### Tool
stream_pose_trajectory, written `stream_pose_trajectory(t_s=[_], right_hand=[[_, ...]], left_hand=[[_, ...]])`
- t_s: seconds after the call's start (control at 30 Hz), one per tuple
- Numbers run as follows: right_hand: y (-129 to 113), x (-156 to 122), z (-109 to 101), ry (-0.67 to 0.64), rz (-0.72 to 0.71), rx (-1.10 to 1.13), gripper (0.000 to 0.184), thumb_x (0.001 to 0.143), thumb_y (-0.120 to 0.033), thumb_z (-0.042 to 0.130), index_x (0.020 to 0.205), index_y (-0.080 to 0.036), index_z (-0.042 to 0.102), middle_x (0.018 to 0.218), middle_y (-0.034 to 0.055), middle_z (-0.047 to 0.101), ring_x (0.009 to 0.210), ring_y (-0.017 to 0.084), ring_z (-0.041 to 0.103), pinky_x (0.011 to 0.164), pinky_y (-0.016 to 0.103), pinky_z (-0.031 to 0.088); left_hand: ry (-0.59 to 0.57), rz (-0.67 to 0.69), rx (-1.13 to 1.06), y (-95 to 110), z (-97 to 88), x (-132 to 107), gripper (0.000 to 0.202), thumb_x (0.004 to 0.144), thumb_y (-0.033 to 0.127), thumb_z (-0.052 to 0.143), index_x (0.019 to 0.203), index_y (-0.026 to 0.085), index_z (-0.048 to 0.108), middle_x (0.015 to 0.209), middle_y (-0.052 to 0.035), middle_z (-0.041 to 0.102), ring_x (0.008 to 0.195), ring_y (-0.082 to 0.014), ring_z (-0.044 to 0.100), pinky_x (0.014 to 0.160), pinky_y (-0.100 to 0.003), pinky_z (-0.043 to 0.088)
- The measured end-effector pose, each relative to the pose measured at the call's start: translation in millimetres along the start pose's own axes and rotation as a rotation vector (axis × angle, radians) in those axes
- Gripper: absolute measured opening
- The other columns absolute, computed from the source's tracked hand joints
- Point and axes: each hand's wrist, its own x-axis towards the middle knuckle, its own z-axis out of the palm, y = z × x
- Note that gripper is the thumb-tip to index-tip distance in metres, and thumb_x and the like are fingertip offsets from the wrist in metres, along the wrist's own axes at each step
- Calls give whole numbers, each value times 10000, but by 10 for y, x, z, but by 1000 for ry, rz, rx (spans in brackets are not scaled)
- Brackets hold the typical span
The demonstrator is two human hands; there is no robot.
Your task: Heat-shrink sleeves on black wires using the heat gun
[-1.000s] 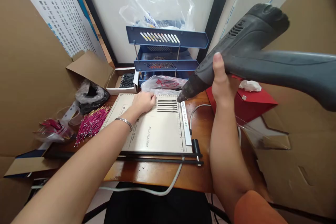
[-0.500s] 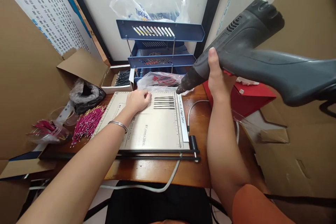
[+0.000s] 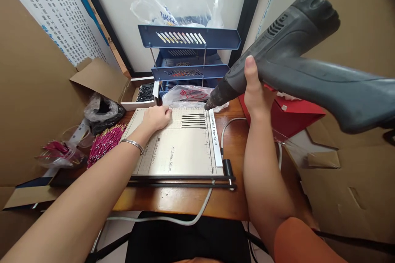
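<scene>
My right hand (image 3: 257, 96) grips a dark grey heat gun (image 3: 296, 61), whose nozzle points down-left at a row of thin black wires (image 3: 193, 121) lying on a beige paper cutter board (image 3: 175, 152). My left hand (image 3: 156, 117) rests on the board just left of the wires, fingers curled down onto their ends. A silver bracelet circles that wrist. The nozzle tip hovers just above the right end of the wires.
A blue tiered tray rack (image 3: 188, 55) with a plastic bag on top stands at the back. Pink wires (image 3: 103, 144) lie at the left by a black bag (image 3: 103, 111). A red box (image 3: 293, 117) sits right. A grey cable (image 3: 185, 218) hangs over the desk's front edge.
The heat gun nozzle has drifted slightly left and up along the wires' right end. My left hand stays on the board by the wires. The view has shifted a little.
</scene>
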Motion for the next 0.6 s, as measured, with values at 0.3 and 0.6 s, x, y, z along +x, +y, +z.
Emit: stream_pose_trajectory(t_s=[0.3, 0.6], right_hand=[[22, -35, 17, -18, 75, 88, 301, 872, -288, 866, 1149, -254, 752, 1451, 7, 702, 1715, 236, 306, 1298, 439, 490], [157, 71, -128, -115, -14, -201, 506, 996, -478, 742, 1441, -260, 636, 1632, 19, 593, 1767, 286, 131, 1443, 549, 180]], left_hand=[[50, -24, -56, -12, 46, -59, 566, 1063, 464, 324, 1127, 209, 824, 1202, -207, 820, 1188, -430, 741, 987, -506, 536], [254, -95, -571, -196, 133, 32, 261, 901, 271, 439, 900, 230, 697, 925, -101, 783, 943, -312, 713, 827, -374, 485]])
